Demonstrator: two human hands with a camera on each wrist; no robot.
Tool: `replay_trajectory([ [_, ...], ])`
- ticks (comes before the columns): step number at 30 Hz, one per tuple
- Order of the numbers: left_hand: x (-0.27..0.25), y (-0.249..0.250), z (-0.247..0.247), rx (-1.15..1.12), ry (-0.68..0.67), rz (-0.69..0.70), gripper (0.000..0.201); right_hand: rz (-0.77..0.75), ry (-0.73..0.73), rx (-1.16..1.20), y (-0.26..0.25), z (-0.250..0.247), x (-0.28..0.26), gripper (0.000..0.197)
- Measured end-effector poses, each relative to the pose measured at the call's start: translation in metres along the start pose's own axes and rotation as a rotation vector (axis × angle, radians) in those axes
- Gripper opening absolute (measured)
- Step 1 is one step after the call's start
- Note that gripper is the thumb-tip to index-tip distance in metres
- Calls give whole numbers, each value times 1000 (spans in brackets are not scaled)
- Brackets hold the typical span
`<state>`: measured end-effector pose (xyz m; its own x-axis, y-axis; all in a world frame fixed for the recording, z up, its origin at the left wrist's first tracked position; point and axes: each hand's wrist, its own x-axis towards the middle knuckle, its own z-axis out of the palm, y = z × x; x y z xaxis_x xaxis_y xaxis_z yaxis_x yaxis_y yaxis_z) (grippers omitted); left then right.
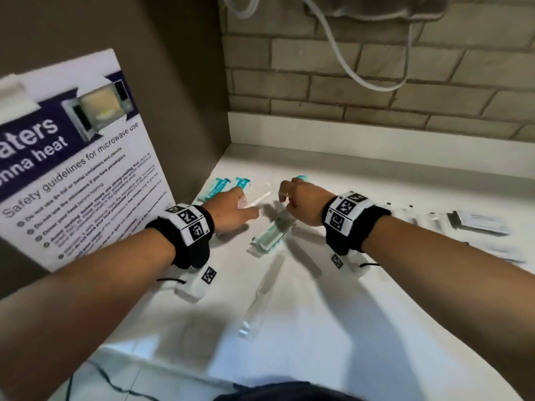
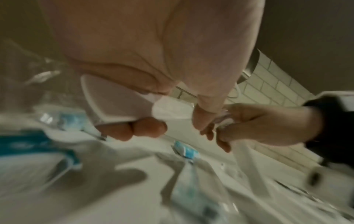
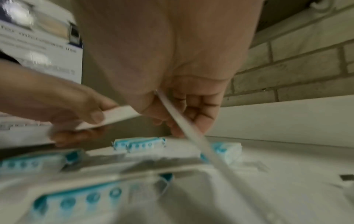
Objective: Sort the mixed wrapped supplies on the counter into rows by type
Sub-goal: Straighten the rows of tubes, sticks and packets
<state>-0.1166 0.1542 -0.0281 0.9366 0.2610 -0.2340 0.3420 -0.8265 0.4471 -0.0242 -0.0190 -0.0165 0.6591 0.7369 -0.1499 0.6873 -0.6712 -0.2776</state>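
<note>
While I looked down from the head view, my left hand (image 1: 231,211) held a flat white packet (image 1: 252,211) over the counter (image 1: 376,285), and my right hand (image 1: 301,199) hovered just beside it with fingers curled; what it held was not plain there. Teal-printed packs (image 1: 228,185) lay side by side at the back corner, another teal pack (image 1: 273,234) sat askew between my wrists, a long clear-wrapped item (image 1: 265,290) lay nearer me, and dark flat packets (image 1: 477,224) sat far right. I judged the sorting partly done.

From the left wrist, blurred, my fingers (image 2: 147,128) curled under that white packet (image 2: 114,100).

From the right wrist, my right hand (image 3: 191,109) pinched a thin clear strip (image 3: 191,133), while the left hand (image 3: 72,109) gripped its packet (image 3: 111,118) above teal packs (image 3: 138,144) left to straighten.
</note>
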Motion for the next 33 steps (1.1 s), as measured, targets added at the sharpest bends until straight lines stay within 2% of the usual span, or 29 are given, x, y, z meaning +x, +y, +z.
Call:
replay_trajectory([
  [2, -21, 0, 7, 59, -71, 32, 60, -11, -82, -79, 0, 9, 0, 30],
  [6, -56, 2, 34, 128, -200, 14, 79, -31, -159, -109, 1, 28, 5, 27],
  [9, -63, 7, 50, 167, -204, 22, 105, -25, -185, -156, 1, 29, 12, 32],
  [12, -58, 16, 51, 250, -164, 24, 115, -21, -233, -258, 4, 22, 24, 38],
  [15, -54, 20, 49, 257, -160, 12, 105, -82, -271, -363, 5, 15, 29, 49],
  [18, -61, 18, 49, 237, -151, 16, 78, -193, -198, -496, -4, 21, 17, 35],
  [21, -59, 16, 46, 300, -160, 1, 58, -170, -154, -411, -1, 25, 10, 35],
  [24, -56, 12, 41, 358, -159, -15, 44, -77, -80, -217, 0, 18, 5, 31],
  [30, -34, 0, 16, 345, -122, -29, 38, -23, 72, -46, 4, 13, 8, 28],
  [33, -23, 0, -4, 227, -79, -20, 30, 24, 183, 64, 9, 3, 17, 18],
])
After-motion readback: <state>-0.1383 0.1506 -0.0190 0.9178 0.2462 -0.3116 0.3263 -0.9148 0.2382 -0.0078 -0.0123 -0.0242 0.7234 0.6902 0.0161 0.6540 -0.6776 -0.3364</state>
